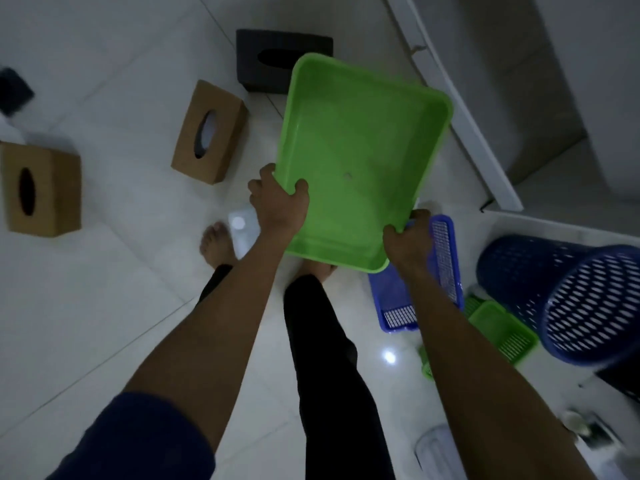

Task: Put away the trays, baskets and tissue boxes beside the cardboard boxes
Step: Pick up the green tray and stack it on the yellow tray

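Gripping green tray (360,161) by near rim with left hand (278,206) and right hand (408,241). Under right hand, 1 blue basket (446,261), blurred, probably on floor (104,306).

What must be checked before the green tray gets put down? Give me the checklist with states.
1. left grip on the green rectangular plastic tray: ok, thumb hooked over the near rim.
2. right grip on the tray: ok, fingers curled round the near right corner.
3. Tray empty: ok, nothing lies inside.
4. Space below the tray: not ok, the blue slotted plastic basket sits under its near right corner.
5. Drop spot: cannot tell, not identifiable in this view.
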